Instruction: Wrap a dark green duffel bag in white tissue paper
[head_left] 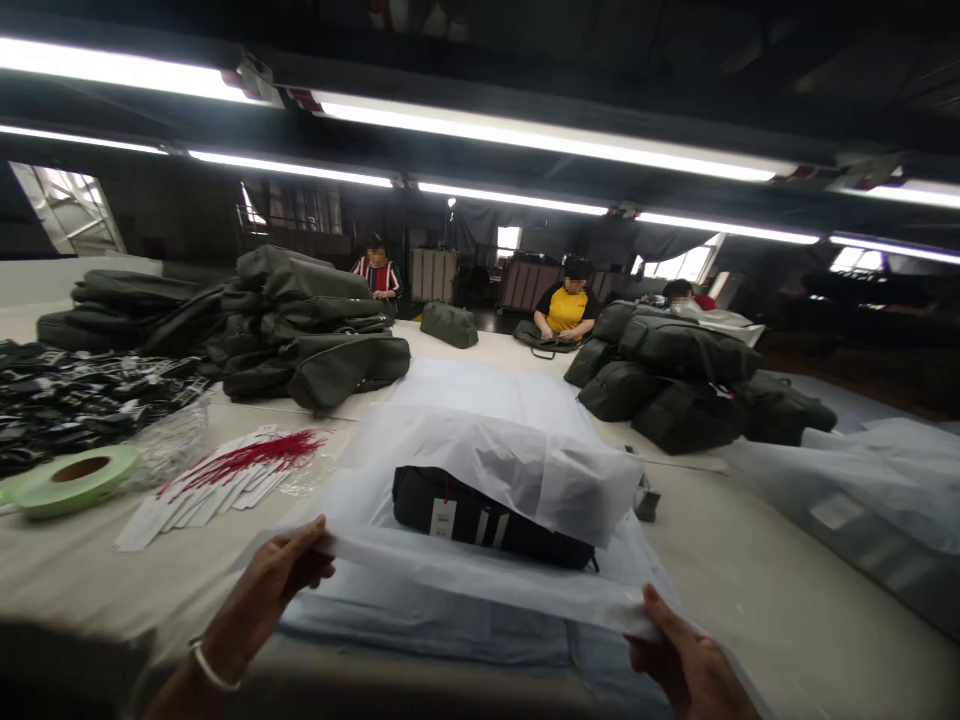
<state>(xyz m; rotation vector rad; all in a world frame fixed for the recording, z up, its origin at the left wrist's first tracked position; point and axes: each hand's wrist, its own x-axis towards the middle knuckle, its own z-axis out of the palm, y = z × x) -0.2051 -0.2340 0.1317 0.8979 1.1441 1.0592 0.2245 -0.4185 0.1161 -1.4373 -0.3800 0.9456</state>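
Note:
A dark bag [480, 515] with two pale stripes and a white hang tag [443, 518] on a red string lies on a stack of translucent sheets. One translucent wrapping sheet [480, 565] covers its top and runs along its near side. My left hand [277, 580] pinches the near edge of this sheet at its left end. At the right end my right hand [682, 645] grips the same edge, thumb on top. Between the hands the edge is stretched in front of the bag. The fingertips under the sheet are partly hidden.
White tags with red strings [240, 470] and a pale green tape roll [79, 475] lie left. Dark bags are piled at back left [300, 310] and right [675, 370]. A wrapped bag [847, 510] sits at right. Several people, one in a yellow shirt [568, 310], sit beyond.

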